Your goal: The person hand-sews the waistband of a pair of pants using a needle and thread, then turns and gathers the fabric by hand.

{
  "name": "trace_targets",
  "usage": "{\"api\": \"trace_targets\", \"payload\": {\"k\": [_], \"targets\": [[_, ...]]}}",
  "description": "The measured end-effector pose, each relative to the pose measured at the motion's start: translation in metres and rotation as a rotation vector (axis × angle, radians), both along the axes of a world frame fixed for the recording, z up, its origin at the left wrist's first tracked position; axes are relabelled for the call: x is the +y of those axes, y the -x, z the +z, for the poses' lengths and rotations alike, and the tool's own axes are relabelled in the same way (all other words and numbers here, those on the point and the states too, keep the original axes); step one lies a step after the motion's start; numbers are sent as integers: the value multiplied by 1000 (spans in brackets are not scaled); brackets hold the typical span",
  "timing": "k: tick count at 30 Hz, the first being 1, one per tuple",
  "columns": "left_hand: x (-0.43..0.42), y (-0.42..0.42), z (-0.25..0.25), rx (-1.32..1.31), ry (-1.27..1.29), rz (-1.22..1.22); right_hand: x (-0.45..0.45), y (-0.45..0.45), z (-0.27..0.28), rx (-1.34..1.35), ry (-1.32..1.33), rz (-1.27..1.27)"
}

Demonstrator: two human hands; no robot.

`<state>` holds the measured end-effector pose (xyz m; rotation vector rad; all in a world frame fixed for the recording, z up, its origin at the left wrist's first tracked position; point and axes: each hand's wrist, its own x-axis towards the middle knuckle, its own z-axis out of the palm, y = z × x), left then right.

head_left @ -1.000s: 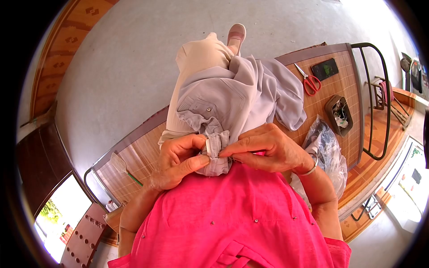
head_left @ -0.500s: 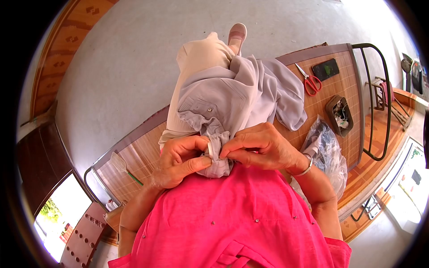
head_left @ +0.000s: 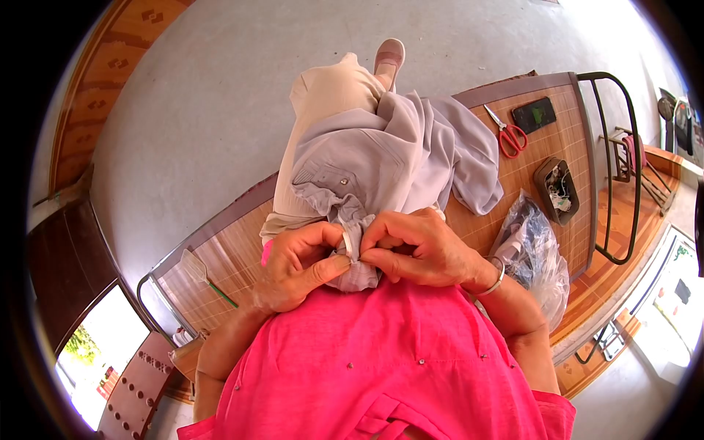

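Note:
A pair of light grey trousers [head_left: 374, 150] lies bunched across my lap, with a gathered waistband and a small metal button. My left hand [head_left: 297, 265] is closed on the waistband, thumb and forefinger pinching it near a narrow white strip [head_left: 347, 243] that looks like elastic. From the other side my right hand [head_left: 422, 249], with a bracelet at the wrist, pinches at the same part of the waistband. Its fingertips almost meet those of the left hand. Whether a needle or thread sits between the right fingers is too small to make out.
On the slatted bed to my right lie red-handled scissors [head_left: 511, 138], a black phone [head_left: 534, 114], an oval tin of small items [head_left: 557, 192] and a clear plastic bag [head_left: 534, 257]. A fly swatter [head_left: 196, 270] lies left. A dark metal rail [head_left: 632, 169] bounds the bed's right end.
My right hand has shifted slightly left and in toward my left hand, its fingers more curled. The left hand and the trousers have hardly moved.

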<state>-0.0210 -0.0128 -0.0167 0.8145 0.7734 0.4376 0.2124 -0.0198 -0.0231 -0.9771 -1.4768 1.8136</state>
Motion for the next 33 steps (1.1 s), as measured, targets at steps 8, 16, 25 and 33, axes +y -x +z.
{"api": "trace_targets", "payload": {"k": [8,16,25,33], "targets": [[-2,0,-4,-16,-55,11,-4,7,5,-142,-199,-117],[-6,-2,-3,-8,-54,44,-6,11,6,-183,-329,-116],[-5,-4,-2,32,-62,55,-5,22,2,-279,-674,-99],[-7,-3,-1,84,-103,112,7,16,29,-633,-1098,3]]}}
